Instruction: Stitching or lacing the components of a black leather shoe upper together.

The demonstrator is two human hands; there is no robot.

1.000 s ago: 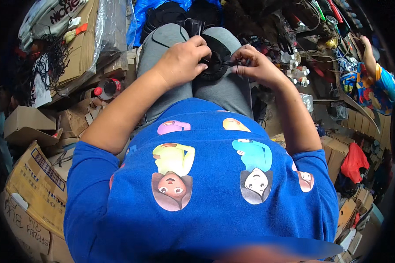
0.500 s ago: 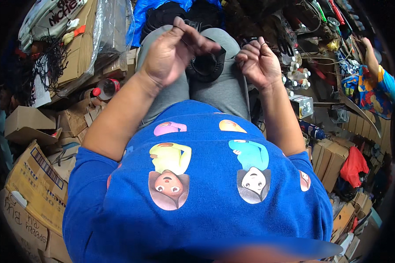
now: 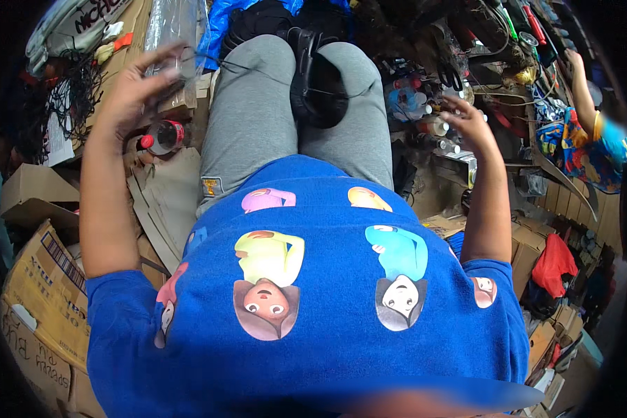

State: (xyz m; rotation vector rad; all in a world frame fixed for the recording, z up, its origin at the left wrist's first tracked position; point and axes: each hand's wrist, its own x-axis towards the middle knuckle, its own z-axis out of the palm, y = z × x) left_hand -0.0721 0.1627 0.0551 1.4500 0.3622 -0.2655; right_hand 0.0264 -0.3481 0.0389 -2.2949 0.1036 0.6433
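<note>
A black shoe [image 3: 318, 83] sits wedged between my knees in grey trousers [image 3: 251, 118]. My left hand [image 3: 141, 89] is raised out to the left, fingers pinched on a thin dark thread [image 3: 230, 65] that runs back to the shoe. My right hand [image 3: 470, 122] is lifted out to the right of my knee with its fingers loosely curled. A short bit of thread leaves the shoe toward that side, but I cannot make out whether it reaches those fingers.
A red-capped bottle [image 3: 161, 136] lies on flattened cardboard by my left thigh. Cardboard boxes [image 3: 42, 279] stack at the left. Cluttered tools and small bottles [image 3: 432, 125] crowd the right. Another person in bright clothing [image 3: 592, 132] works at the far right, near a red cloth [image 3: 554, 261].
Both hands left the shoe on my lap and swung apart, the left one far out to the left and up, the right one out to the right, drawing thread out.
</note>
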